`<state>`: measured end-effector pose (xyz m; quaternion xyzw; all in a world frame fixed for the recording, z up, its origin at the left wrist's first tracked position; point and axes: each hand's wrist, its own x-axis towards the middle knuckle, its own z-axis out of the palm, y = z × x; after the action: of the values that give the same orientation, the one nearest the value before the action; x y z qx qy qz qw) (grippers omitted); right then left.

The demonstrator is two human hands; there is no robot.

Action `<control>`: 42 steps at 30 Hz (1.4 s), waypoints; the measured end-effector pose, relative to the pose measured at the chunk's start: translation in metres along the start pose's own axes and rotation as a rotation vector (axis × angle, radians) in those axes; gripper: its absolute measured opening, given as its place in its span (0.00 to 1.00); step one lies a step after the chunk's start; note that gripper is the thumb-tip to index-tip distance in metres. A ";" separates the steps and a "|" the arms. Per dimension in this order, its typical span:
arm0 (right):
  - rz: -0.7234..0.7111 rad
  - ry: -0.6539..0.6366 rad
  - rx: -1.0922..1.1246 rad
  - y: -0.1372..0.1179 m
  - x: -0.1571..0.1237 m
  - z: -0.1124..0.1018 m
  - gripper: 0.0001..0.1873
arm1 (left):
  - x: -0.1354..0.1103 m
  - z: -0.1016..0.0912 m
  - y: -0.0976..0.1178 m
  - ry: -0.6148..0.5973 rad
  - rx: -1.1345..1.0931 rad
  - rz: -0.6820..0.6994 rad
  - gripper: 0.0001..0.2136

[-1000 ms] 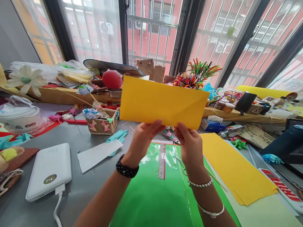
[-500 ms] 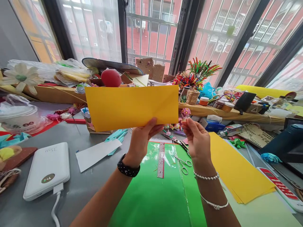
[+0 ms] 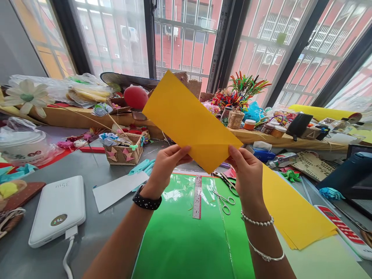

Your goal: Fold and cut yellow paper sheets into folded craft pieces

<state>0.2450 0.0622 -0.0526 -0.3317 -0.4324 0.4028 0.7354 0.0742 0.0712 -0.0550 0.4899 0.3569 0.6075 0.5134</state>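
A yellow strip of paper [image 3: 187, 118] is held up in the air above the table, tilted with its left end high and its right end low. My left hand [image 3: 167, 164] pinches its lower edge near the middle. My right hand [image 3: 247, 172] pinches the lower right corner. Below the hands lies a green sheet [image 3: 186, 240] with a ruler [image 3: 198, 197] and small scissors [image 3: 225, 199] on it.
A stack of yellow sheets [image 3: 293, 215] lies to the right of the green sheet. A white power bank [image 3: 58, 209] and a white paper slip [image 3: 116, 190] lie at the left. A paper basket [image 3: 124, 149] and craft clutter fill the back by the window.
The yellow strip went from level to tilted, left end up, and shifted right. My right hand, which had let go half a second ago, now pinches its lower right corner again.
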 end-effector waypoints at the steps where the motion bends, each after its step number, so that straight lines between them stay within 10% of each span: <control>1: 0.015 -0.017 -0.004 0.001 0.000 0.000 0.05 | 0.001 -0.002 0.001 0.019 0.013 0.034 0.12; 14: 0.155 -0.385 -0.473 0.007 0.005 -0.010 0.11 | 0.001 -0.014 0.006 0.153 0.303 0.308 0.11; 20: -0.653 0.128 -0.751 -0.006 -0.004 -0.005 0.16 | -0.005 -0.015 0.014 0.197 0.830 0.519 0.06; 23: -0.965 -0.090 -0.991 -0.010 -0.017 0.007 0.11 | -0.014 -0.012 0.018 0.020 1.348 0.658 0.09; 28: -0.910 -0.397 -1.129 0.000 -0.028 0.022 0.08 | -0.028 -0.006 0.026 -0.129 1.567 0.758 0.09; 42: -0.918 -0.336 -1.076 -0.005 -0.020 0.011 0.06 | -0.039 -0.017 0.045 0.037 1.702 0.982 0.06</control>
<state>0.2308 0.0440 -0.0515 -0.3662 -0.7734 -0.1695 0.4890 0.0451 0.0250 -0.0267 0.7807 0.4400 0.3010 -0.3260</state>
